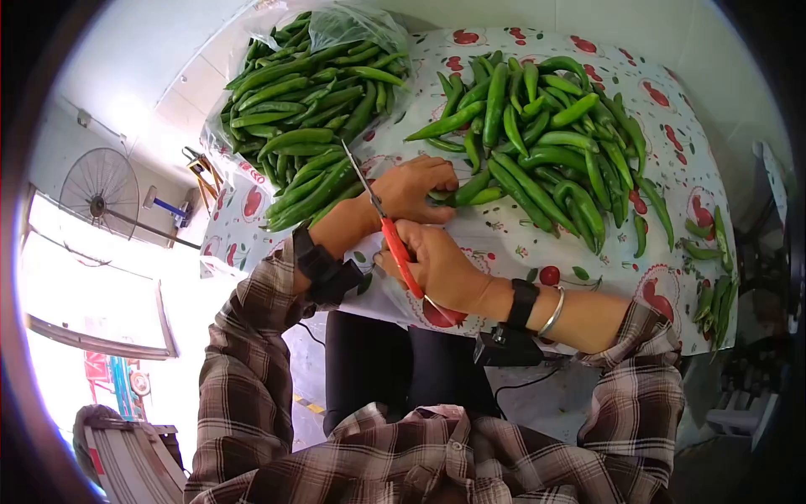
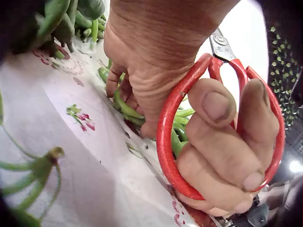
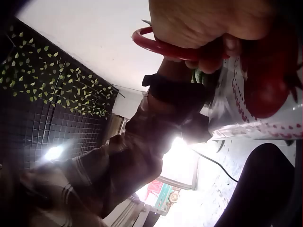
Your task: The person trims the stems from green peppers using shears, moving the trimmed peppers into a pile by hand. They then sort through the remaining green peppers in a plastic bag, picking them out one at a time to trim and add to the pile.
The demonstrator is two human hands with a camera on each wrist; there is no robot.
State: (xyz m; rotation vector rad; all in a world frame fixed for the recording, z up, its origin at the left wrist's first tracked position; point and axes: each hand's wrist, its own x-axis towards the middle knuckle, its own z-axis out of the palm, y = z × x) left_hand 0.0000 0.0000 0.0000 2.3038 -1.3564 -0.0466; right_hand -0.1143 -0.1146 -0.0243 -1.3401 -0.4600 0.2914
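Mid-frame, your right hand [image 1: 438, 267] grips red-handled scissors [image 1: 392, 238] while your left hand [image 1: 413, 190] (fingers curled) clasps green peppers [image 1: 472, 188].

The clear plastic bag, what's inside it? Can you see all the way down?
Inside the bag is a big pile of long green peppers. The top ones cover whatever is at the bottom, so I can't see down there.

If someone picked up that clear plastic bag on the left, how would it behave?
The bag would likely sag and fold, as its thin film is already crumpled. It may feel heavy, with so many green peppers heaped in it. Some might slide out, since much of the heap lies uncovered.
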